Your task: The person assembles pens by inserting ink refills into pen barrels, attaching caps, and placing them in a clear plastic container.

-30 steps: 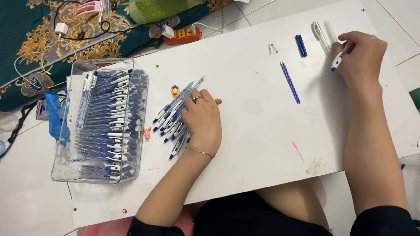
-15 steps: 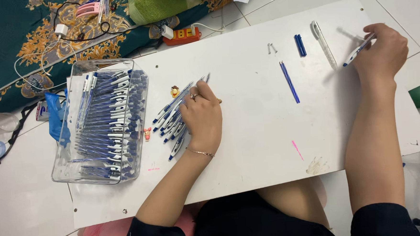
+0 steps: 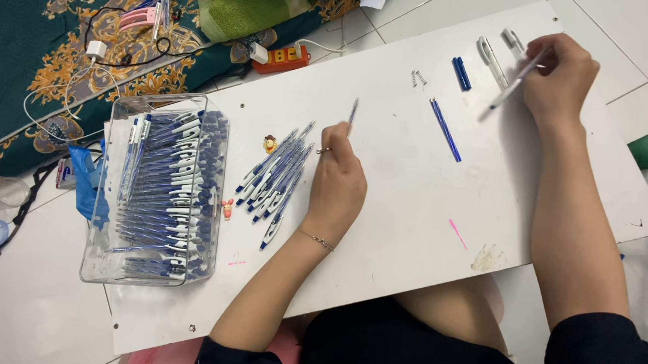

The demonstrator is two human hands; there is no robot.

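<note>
Head view, L to R: clear bin (image 3: pixel 114 270) full of pens, loose pen pile (image 3: pixel 276 178) on white board (image 3: pixel 415 229), left hand (image 3: pixel 337 185) pinching a pen (image 3: pixel 352 112) beside pile, blue refill (image 3: pixel 445 119), right hand (image 3: pixel 559 79) closed on white pen barrel (image 3: pixel 511 87) near top right corner.

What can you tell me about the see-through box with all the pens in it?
The clear plastic box is a shallow rectangular tray with rounded corners and see-through walls. It sits at the left end of the white board, tilted slightly and overhanging the edge. It is packed with blue-and-white pens lying in rows. Something blue lies against its left side. Neither hand touches it.
</note>
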